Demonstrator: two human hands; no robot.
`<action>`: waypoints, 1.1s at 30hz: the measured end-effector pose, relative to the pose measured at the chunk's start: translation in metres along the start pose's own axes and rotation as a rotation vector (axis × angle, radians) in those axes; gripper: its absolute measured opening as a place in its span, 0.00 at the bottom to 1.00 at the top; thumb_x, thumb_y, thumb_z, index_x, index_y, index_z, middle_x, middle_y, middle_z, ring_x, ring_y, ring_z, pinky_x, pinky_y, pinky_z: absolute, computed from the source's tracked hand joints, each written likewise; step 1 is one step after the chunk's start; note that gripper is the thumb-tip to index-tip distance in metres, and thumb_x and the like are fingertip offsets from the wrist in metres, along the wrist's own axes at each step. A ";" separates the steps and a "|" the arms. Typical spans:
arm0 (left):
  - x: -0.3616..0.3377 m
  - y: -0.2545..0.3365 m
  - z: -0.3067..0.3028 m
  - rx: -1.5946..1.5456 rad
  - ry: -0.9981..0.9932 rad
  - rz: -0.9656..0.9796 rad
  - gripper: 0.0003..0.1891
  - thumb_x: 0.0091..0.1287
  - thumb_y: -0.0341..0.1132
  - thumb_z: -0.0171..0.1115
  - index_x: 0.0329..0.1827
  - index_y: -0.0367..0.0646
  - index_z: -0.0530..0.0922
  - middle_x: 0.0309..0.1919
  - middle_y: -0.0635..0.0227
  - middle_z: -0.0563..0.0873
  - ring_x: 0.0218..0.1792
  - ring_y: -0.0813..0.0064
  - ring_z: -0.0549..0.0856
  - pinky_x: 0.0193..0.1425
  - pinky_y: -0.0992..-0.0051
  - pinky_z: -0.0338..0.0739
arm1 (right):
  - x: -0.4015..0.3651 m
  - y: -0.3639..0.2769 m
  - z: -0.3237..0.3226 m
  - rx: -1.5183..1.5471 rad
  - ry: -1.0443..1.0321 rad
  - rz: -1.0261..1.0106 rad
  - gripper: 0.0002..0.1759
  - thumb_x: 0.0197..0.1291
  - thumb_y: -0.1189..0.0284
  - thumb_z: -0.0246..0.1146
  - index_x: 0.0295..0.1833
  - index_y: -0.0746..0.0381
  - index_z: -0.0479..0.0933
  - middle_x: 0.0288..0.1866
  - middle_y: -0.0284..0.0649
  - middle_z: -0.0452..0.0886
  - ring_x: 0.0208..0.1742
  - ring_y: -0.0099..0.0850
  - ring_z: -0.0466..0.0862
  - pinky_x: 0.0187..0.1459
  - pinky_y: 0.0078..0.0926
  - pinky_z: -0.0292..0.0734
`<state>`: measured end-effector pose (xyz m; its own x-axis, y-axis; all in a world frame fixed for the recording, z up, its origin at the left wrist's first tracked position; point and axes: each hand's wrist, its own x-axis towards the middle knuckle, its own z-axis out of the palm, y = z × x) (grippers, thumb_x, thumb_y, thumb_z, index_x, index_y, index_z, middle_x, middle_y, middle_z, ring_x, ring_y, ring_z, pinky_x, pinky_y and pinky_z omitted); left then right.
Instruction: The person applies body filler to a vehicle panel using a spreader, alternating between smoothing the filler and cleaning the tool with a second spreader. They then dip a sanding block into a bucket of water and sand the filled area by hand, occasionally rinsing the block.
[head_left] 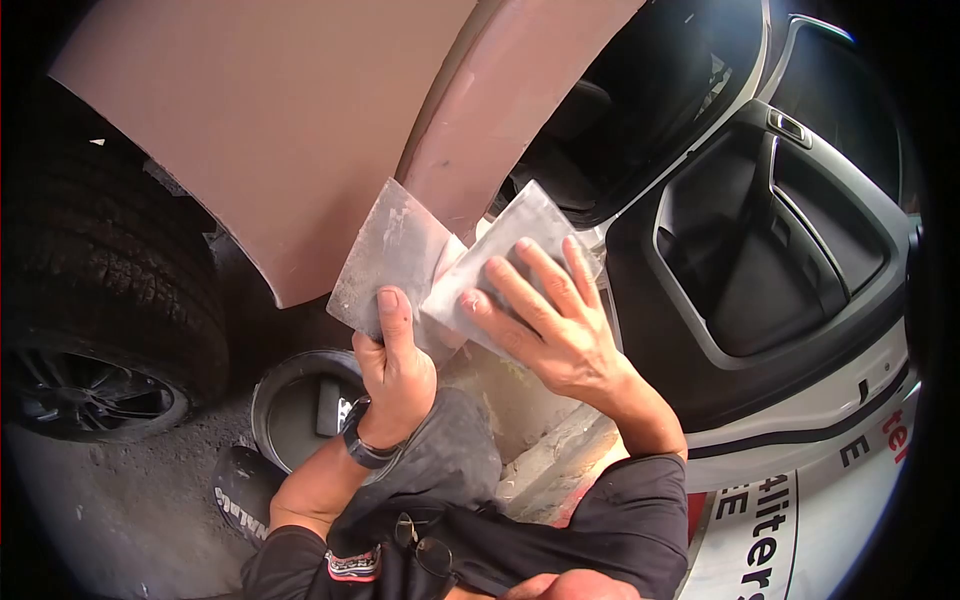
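My left hand (398, 375), with a dark watch on its wrist, grips a grey, scuffed, flat putty spreader (388, 245), the thumb pressed on its face. My right hand (560, 325) lies with its fingers over a whitish, translucent putty spreader (530, 215), whose far side stays hidden. The two spreaders meet and overlap at their edges in front of my body. A pale smear of paste (452, 260) shows where they meet. Just beyond them stands a dull pink car panel (270, 120).
A dark tyre (110, 260) with a spoked wheel is at the left. Below it a round black bucket (265, 400) holds a small dark box-like item (328, 405). An open car door (740, 240) fills the right side. A printed white surface (760, 530) lies at lower right.
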<state>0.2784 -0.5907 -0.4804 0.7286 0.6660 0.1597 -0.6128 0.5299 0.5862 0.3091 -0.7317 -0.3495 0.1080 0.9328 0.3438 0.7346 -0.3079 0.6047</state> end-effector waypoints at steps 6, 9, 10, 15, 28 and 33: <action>0.014 0.021 -0.007 -0.287 0.426 0.033 0.13 0.77 0.36 0.62 0.51 0.32 0.79 0.52 0.55 0.83 0.52 0.69 0.83 0.55 0.64 0.81 | -0.012 0.023 -0.015 -0.051 -0.217 -0.138 0.24 0.55 0.65 0.65 0.60 0.48 0.85 0.63 0.37 0.80 0.69 0.43 0.78 0.76 0.70 0.54; 0.007 0.010 -0.043 -0.073 -0.026 0.035 0.15 0.80 0.39 0.58 0.47 0.33 0.82 0.41 0.69 0.85 0.42 0.79 0.81 0.50 0.73 0.78 | 0.017 0.064 -0.078 -0.284 -0.118 -0.039 0.30 0.54 0.71 0.64 0.66 0.50 0.80 0.64 0.40 0.77 0.69 0.45 0.77 0.75 0.74 0.53; 0.006 -0.001 -0.065 0.131 -0.179 -0.023 0.16 0.81 0.40 0.57 0.46 0.34 0.82 0.39 0.71 0.84 0.41 0.81 0.79 0.48 0.74 0.76 | 0.031 0.075 -0.101 -0.367 -0.071 0.014 0.31 0.55 0.74 0.63 0.68 0.48 0.80 0.65 0.39 0.78 0.69 0.45 0.77 0.76 0.74 0.51; -0.011 -0.059 -0.106 0.464 -0.533 -0.242 0.22 0.82 0.46 0.55 0.46 0.33 0.84 0.35 0.70 0.86 0.37 0.82 0.79 0.42 0.73 0.76 | 0.110 0.110 -0.177 -0.839 0.099 -0.018 0.35 0.53 0.85 0.59 0.65 0.41 0.83 0.63 0.31 0.81 0.70 0.39 0.77 0.73 0.71 0.58; -0.008 -0.059 -0.116 0.523 -0.557 -0.332 0.26 0.81 0.51 0.55 0.49 0.31 0.84 0.36 0.62 0.89 0.37 0.79 0.84 0.43 0.70 0.79 | 0.209 0.083 -0.185 0.349 0.037 0.437 0.22 0.73 0.70 0.62 0.69 0.65 0.77 0.69 0.43 0.81 0.68 0.33 0.79 0.70 0.31 0.72; -0.012 -0.057 -0.113 0.508 -0.585 -0.291 0.25 0.81 0.50 0.55 0.50 0.31 0.84 0.36 0.63 0.90 0.39 0.79 0.84 0.44 0.71 0.79 | 0.214 0.079 -0.178 -0.321 -0.070 0.259 0.20 0.73 0.72 0.59 0.68 0.57 0.79 0.71 0.38 0.79 0.70 0.35 0.78 0.70 0.30 0.73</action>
<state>0.2700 -0.5694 -0.6052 0.9644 0.0836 0.2511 -0.2641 0.2434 0.9333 0.2709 -0.5896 -0.1002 0.3152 0.8241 0.4707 0.4319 -0.5661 0.7021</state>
